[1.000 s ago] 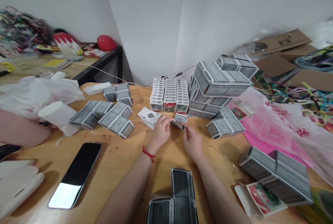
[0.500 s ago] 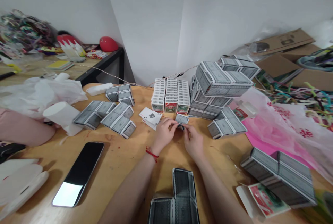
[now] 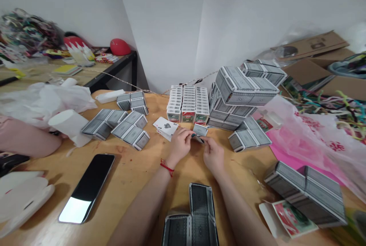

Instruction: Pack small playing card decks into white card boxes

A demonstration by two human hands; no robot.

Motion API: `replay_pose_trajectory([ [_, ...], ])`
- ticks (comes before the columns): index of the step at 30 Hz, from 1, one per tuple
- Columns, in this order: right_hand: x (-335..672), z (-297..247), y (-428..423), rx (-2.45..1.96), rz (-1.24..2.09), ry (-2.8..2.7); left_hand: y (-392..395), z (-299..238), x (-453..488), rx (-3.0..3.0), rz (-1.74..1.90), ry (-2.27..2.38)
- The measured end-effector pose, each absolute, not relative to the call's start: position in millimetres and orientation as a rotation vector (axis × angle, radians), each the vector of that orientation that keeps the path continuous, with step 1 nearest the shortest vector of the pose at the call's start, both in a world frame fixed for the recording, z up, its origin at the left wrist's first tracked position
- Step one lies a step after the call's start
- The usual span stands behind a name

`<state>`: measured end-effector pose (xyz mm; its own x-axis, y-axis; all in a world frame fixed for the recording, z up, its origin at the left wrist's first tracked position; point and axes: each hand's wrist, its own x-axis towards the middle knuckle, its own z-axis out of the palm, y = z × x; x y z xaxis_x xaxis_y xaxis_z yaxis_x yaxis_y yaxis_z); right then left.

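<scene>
Between my two hands a playing card [image 3: 198,138] is held by its ends, tilted just above the table. My left hand [image 3: 180,145], with a red string bracelet at the wrist, pinches its left end. The right end is between the closed fingers of my right hand [image 3: 214,154]. Just beyond lies a grey-backed card or small card stack [image 3: 200,129]. Left of my left hand rest loose playing cards [image 3: 166,127], an ace of spades face up on top. An L-shaped block made of cards [image 3: 201,215] sits near me between my forearms.
Boxed card decks [image 3: 188,105] stand in rows at the back. A tall stack of card blocks [image 3: 243,89] rises at right, with more card blocks [image 3: 130,129] at left. A phone [image 3: 88,187] lies front left; an opened card box [image 3: 291,217] lies front right.
The card between my hands has tipped, showing more of its face. My right hand has shifted slightly right and down; the view has moved a little.
</scene>
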<state>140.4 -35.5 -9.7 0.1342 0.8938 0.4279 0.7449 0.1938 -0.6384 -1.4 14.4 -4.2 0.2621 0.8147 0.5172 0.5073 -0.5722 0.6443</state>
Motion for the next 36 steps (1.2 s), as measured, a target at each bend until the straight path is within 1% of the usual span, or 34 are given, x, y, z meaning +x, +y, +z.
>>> replay_pose_trajectory([
  [14, 140, -12, -34, -1.642, 0.225, -1.544, 14, -5, 0, 2.284, 1.141, 1.184],
  [22, 144, -14, -31, -1.643, 0.152, -1.423, 7, -1, 3, 2.340, 1.106, 1.146],
  [26, 145, -13, -31, -1.683, 0.101, -1.370, 4, 3, 5, 2.332, 1.161, 1.080],
  [30, 144, -12, -30, -1.671, 0.116, -1.368, 5, 4, 6, 2.284, 1.238, 1.113],
  [36, 143, -13, -29, -1.703, 0.078, -1.362, 4, 3, 7, 2.269, 1.213, 1.108],
])
